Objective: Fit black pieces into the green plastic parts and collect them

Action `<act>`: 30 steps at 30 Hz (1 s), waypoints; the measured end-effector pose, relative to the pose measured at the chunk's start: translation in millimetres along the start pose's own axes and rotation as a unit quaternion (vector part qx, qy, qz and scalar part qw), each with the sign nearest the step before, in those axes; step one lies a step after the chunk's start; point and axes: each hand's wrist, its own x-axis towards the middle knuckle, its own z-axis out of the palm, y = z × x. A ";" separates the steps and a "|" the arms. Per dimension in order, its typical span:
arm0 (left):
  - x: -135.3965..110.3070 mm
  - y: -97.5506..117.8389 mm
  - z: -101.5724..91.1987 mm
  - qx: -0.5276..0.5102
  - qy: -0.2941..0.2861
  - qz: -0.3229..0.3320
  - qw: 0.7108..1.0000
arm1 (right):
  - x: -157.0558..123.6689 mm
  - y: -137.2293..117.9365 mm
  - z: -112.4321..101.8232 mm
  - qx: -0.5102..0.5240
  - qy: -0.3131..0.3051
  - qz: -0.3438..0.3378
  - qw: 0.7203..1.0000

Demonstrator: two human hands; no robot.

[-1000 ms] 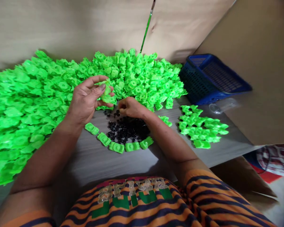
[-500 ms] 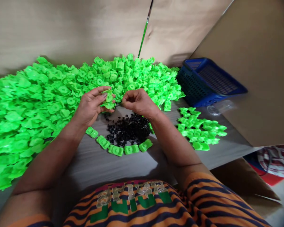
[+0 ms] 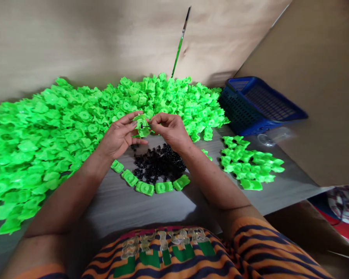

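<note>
My left hand (image 3: 120, 135) pinches a bright green plastic piece (image 3: 141, 124) above the table. My right hand (image 3: 168, 130) is closed in a pinch on a small black pin (image 3: 145, 126), its tip at the centre of the green piece. Below both hands lies a heap of small black pins (image 3: 159, 162), ringed at the front by a curved row of several green pieces (image 3: 151, 186). A huge pile of the same green pieces (image 3: 61, 131) covers the table's left and back.
A smaller group of green pieces (image 3: 251, 164) lies at the right. A blue plastic basket (image 3: 258, 104) stands at the back right beside a cardboard sheet (image 3: 322, 89). A thin green-handled brush (image 3: 180, 40) leans on the wooden wall. A clear item (image 3: 272, 136) lies near the basket.
My right hand rose from the black heap with a pin and met the left hand. The left hand brought the green piece toward the middle, and the two now touch.
</note>
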 end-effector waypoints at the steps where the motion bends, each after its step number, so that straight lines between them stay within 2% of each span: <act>1: -0.2 0.2 -0.1 0.004 -0.004 -0.003 1.000 | 0.0 -0.2 0.0 0.003 0.001 0.004 1.000; 8: -1.4 -2.4 1.3 0.030 0.003 0.007 1.000 | 0.4 -4.7 -2.8 0.006 0.008 0.002 1.000; 16: -4.7 -1.0 6.0 0.055 -0.012 0.015 0.998 | 1.9 0.2 -1.1 -0.037 -0.003 -0.038 0.999; 21: -4.5 -2.5 4.5 0.056 -0.012 0.017 0.998 | 1.4 3.5 1.0 -0.078 0.013 -0.058 0.995; 30: -4.4 -3.8 7.5 0.046 0.019 0.042 0.998 | -1.2 6.7 2.4 -0.118 0.029 -0.122 0.985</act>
